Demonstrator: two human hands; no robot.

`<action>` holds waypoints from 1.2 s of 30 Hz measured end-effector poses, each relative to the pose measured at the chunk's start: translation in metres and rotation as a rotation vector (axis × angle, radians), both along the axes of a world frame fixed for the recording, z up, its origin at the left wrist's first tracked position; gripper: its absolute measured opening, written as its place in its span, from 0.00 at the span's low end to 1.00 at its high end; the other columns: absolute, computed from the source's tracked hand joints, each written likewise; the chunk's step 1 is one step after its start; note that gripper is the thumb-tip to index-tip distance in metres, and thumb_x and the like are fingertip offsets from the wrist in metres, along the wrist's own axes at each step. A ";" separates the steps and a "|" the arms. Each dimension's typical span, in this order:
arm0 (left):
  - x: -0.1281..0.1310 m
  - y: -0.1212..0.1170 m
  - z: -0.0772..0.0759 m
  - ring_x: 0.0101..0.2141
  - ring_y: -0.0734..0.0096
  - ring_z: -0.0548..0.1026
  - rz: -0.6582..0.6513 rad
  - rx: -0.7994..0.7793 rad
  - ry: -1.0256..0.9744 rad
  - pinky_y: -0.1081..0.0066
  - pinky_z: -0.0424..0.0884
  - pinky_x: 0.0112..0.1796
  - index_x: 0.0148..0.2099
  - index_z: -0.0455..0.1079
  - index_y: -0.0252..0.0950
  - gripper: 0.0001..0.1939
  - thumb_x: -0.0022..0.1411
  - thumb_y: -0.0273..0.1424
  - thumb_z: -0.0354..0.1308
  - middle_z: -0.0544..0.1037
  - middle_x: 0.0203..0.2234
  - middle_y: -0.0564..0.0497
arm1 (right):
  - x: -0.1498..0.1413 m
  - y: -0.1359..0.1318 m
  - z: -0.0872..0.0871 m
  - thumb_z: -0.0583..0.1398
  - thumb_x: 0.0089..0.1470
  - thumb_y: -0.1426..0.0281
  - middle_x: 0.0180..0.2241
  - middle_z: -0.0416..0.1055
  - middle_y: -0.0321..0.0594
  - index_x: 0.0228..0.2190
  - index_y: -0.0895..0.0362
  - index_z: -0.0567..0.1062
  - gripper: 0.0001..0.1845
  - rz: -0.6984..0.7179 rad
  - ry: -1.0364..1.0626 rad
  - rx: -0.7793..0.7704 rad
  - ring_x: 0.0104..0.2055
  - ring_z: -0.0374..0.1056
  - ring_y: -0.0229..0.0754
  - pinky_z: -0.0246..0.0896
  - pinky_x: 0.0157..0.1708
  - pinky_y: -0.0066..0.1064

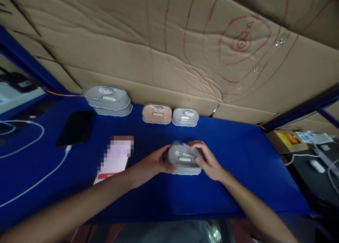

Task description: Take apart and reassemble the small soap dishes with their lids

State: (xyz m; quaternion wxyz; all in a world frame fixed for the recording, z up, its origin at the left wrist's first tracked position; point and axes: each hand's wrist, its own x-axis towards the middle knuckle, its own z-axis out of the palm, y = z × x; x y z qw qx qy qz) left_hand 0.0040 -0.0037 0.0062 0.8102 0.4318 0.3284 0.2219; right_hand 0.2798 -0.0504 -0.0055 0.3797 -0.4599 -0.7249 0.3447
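Note:
A grey oval box with a see-through lid (182,164) stands on the blue table between my hands. A pale bar-shaped handle sits on its top. My left hand (160,161) is wrapped round the box's left side, the thumb along the lower front edge. On the right side, my right hand (210,161) grips the box, with its thumb on the lid and the fingers over the back corner. Part of the lid's back edge is blurred, and I cannot tell whether it is fully seated.
Along the cardboard wall (127,49) stand a peach box (156,116), a grey box (185,120) and larger stacked grey boxes (108,101). A lit phone (116,158) and a dark phone (76,127) with a white cable lie left on the blue table (251,158). A mouse (317,166) is right.

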 end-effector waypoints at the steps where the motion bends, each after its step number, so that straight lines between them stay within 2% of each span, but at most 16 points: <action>1: 0.000 0.000 -0.001 0.63 0.45 0.72 -0.004 0.000 -0.015 0.52 0.71 0.58 0.67 0.67 0.43 0.45 0.48 0.29 0.78 0.76 0.61 0.42 | -0.003 -0.002 0.001 0.53 0.70 0.52 0.60 0.67 0.50 0.57 0.49 0.66 0.21 0.041 -0.055 0.042 0.65 0.65 0.53 0.64 0.63 0.49; 5: 0.000 -0.001 -0.002 0.62 0.46 0.72 0.016 0.017 -0.029 0.51 0.71 0.58 0.67 0.68 0.44 0.45 0.48 0.30 0.78 0.76 0.62 0.43 | -0.005 -0.004 0.006 0.60 0.66 0.58 0.61 0.64 0.52 0.57 0.50 0.66 0.22 0.141 -0.177 0.173 0.68 0.61 0.57 0.61 0.65 0.52; 9: -0.001 -0.001 -0.002 0.62 0.46 0.72 0.023 0.027 -0.001 0.51 0.71 0.58 0.69 0.64 0.47 0.50 0.46 0.29 0.79 0.74 0.64 0.43 | -0.004 -0.002 0.007 0.62 0.62 0.64 0.61 0.63 0.51 0.57 0.50 0.65 0.23 0.161 -0.184 0.206 0.70 0.58 0.58 0.61 0.65 0.53; 12: 0.000 0.000 0.000 0.64 0.47 0.70 0.051 0.021 -0.020 0.52 0.68 0.60 0.68 0.66 0.46 0.49 0.45 0.30 0.80 0.74 0.64 0.44 | -0.002 -0.002 0.006 0.63 0.61 0.65 0.62 0.61 0.52 0.58 0.50 0.64 0.26 0.174 -0.215 0.208 0.70 0.57 0.57 0.59 0.66 0.54; 15: -0.001 0.002 0.004 0.65 0.44 0.69 0.057 0.018 -0.041 0.50 0.65 0.62 0.65 0.70 0.44 0.45 0.46 0.34 0.81 0.75 0.64 0.44 | -0.001 -0.003 0.002 0.63 0.62 0.61 0.62 0.61 0.52 0.60 0.50 0.62 0.28 0.161 -0.213 0.181 0.68 0.60 0.57 0.62 0.64 0.53; 18: -0.002 0.004 0.006 0.65 0.42 0.68 0.070 0.016 -0.044 0.49 0.65 0.63 0.64 0.71 0.42 0.43 0.47 0.39 0.80 0.76 0.62 0.43 | -0.003 -0.005 -0.005 0.68 0.57 0.51 0.62 0.61 0.53 0.62 0.49 0.61 0.39 0.128 -0.202 0.189 0.66 0.63 0.59 0.64 0.62 0.53; 20: -0.003 0.004 0.006 0.66 0.44 0.68 0.094 0.045 -0.041 0.51 0.64 0.63 0.65 0.71 0.44 0.42 0.49 0.38 0.79 0.76 0.62 0.44 | -0.006 -0.007 -0.007 0.70 0.55 0.49 0.63 0.60 0.54 0.64 0.49 0.60 0.44 0.105 -0.228 0.212 0.67 0.62 0.60 0.64 0.63 0.53; 24: -0.004 0.006 0.006 0.66 0.45 0.67 0.112 0.069 -0.035 0.53 0.66 0.62 0.65 0.71 0.45 0.42 0.49 0.36 0.79 0.75 0.64 0.45 | -0.006 -0.007 -0.002 0.64 0.63 0.53 0.69 0.56 0.54 0.69 0.47 0.57 0.40 0.135 -0.287 0.203 0.72 0.55 0.59 0.57 0.68 0.53; 26: -0.003 0.006 0.005 0.65 0.44 0.68 0.104 0.035 -0.028 0.55 0.69 0.59 0.65 0.71 0.44 0.41 0.50 0.38 0.79 0.76 0.62 0.45 | -0.005 -0.004 0.001 0.62 0.65 0.52 0.69 0.57 0.52 0.69 0.47 0.59 0.37 0.151 -0.233 0.169 0.72 0.56 0.57 0.58 0.68 0.51; 31: -0.002 0.004 0.004 0.59 0.45 0.75 0.090 -0.043 -0.026 0.59 0.75 0.50 0.67 0.69 0.44 0.41 0.54 0.42 0.76 0.77 0.61 0.43 | -0.003 0.001 0.000 0.66 0.59 0.46 0.61 0.64 0.50 0.63 0.47 0.66 0.37 0.100 -0.105 0.164 0.65 0.64 0.56 0.63 0.64 0.51; 36: 0.001 0.004 0.004 0.61 0.43 0.72 0.131 0.017 -0.026 0.59 0.75 0.50 0.67 0.68 0.43 0.41 0.54 0.40 0.76 0.76 0.61 0.43 | -0.002 -0.003 -0.002 0.67 0.60 0.51 0.64 0.60 0.52 0.65 0.47 0.62 0.39 0.078 -0.231 0.209 0.70 0.59 0.59 0.62 0.66 0.54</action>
